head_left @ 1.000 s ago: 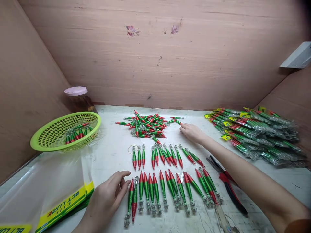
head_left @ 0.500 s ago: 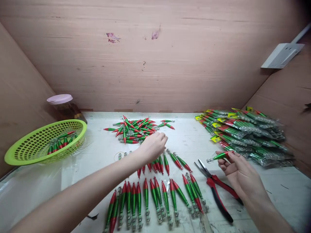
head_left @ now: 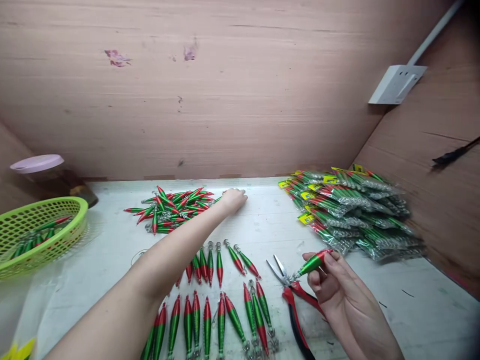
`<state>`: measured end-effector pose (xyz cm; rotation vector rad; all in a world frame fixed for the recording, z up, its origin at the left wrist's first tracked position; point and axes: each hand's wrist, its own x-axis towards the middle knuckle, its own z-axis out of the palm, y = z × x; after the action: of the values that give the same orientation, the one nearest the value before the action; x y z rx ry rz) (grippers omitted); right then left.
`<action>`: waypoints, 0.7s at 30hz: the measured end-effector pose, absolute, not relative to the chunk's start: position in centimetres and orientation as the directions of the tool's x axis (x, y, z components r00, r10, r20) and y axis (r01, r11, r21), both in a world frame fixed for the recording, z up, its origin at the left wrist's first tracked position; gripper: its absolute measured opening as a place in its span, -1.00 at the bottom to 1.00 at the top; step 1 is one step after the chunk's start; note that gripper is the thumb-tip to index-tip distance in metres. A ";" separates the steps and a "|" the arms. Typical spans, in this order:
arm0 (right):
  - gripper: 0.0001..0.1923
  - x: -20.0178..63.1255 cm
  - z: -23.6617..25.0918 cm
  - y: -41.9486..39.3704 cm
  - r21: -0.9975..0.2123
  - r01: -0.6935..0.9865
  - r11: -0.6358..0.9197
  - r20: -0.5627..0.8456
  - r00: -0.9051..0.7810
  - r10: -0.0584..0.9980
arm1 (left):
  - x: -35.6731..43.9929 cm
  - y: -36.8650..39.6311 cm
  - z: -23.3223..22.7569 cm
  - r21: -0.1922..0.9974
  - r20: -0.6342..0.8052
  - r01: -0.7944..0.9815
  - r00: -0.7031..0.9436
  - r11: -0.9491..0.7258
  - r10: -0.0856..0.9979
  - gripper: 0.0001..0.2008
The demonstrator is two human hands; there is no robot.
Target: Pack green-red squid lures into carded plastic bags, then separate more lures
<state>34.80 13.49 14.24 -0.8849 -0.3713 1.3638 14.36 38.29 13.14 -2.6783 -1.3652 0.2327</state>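
My right hand (head_left: 333, 285) is closed around a red and green squid jig (head_left: 314, 263), its hooked end pointing left over the jaws of the pliers (head_left: 290, 287). The pliers, with red and black handles, lie partly spread on the table. My left hand (head_left: 234, 200) is at the right edge of a heap of squid jigs (head_left: 180, 202), its fingers curled down. Whatever is beneath those fingers is hidden. Rows of squid jigs (head_left: 197, 322) lie below my left forearm, which covers part of the upper row.
A green basket (head_left: 80, 215) holding several jigs stands at the left, before a lidded jar (head_left: 56, 180). Bagged jigs with yellow labels (head_left: 360, 215) are piled at the right. A white socket box (head_left: 397, 85) is on the wall.
The view has turned right, so the basket and jar sit farther left. My left hand has moved to the right side of the heap. My right hand still holds its squid jig, now above the pliers.
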 end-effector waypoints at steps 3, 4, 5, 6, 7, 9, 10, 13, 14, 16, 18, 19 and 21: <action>-0.67 34.6 14.8 13.1 -0.732 -0.681 -0.034 -0.214 0.183 0.959 | 14.1 39.3 13.4 -0.110 -0.034 0.833 0.541 -0.542 0.840 -0.79; -0.67 34.6 14.9 13.0 -0.731 -0.682 -0.031 -0.208 0.180 0.961 | 14.0 39.5 13.5 -0.076 0.001 0.844 0.533 -0.531 0.846 -0.79; -0.67 34.6 14.8 13.1 -0.729 -0.684 -0.027 -0.204 0.179 0.962 | 13.9 39.6 13.7 -0.038 0.049 0.853 0.522 -0.521 0.851 -0.80; -0.67 34.6 14.8 13.1 -0.727 -0.686 -0.027 -0.202 0.176 0.964 | 13.8 39.5 14.0 0.005 0.110 0.859 0.508 -0.511 0.855 -0.81; -0.67 34.6 14.8 13.1 -0.723 -0.690 -0.027 -0.200 0.172 0.965 | 13.8 39.3 14.2 0.054 0.174 0.863 0.487 -0.502 0.856 -0.82; -0.67 34.6 14.8 13.2 -0.716 -0.698 -0.030 -0.197 0.161 0.967 | 13.7 38.4 14.5 0.162 0.286 0.856 0.436 -0.491 0.853 -0.80; -0.67 34.5 14.9 13.2 -0.714 -0.700 -0.034 -0.196 0.153 0.969 | 13.5 37.7 14.6 0.216 0.323 0.843 0.415 -0.493 0.851 -0.78; -0.67 34.3 14.9 13.1 -0.721 -0.691 -0.048 -0.188 0.129 0.974 | 12.7 35.4 14.5 0.337 0.361 0.782 0.407 -0.524 0.839 -0.77; -0.67 34.2 14.9 13.0 -0.728 -0.684 -0.049 -0.180 0.122 0.976 | 12.4 34.7 14.4 0.363 0.356 0.762 0.418 -0.536 0.836 -0.79; -0.66 34.0 14.8 12.9 -0.737 -0.674 -0.046 -0.165 0.114 0.980 | 11.6 33.9 14.3 0.413 0.332 0.727 0.441 -0.548 0.834 -0.79; -0.65 33.8 14.6 12.9 -0.740 -0.671 -0.046 -0.163 0.113 0.980 | 11.2 33.9 14.5 0.478 0.313 0.693 0.439 -0.539 0.842 -0.79; -0.65 33.8 14.5 12.9 -0.743 -0.668 -0.048 -0.164 0.112 0.980 | 11.1 33.9 14.8 0.518 0.315 0.674 0.422 -0.526 0.850 -0.80; -0.65 33.8 14.4 12.9 -0.754 -0.655 -0.045 -0.158 0.115 0.981 | 11.4 34.0 15.5 0.607 0.336 0.625 0.358 -0.491 0.871 -0.83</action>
<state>33.80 12.89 14.43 -0.8202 -0.5107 1.4202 11.41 33.98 15.49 -2.8797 -1.6778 -1.1547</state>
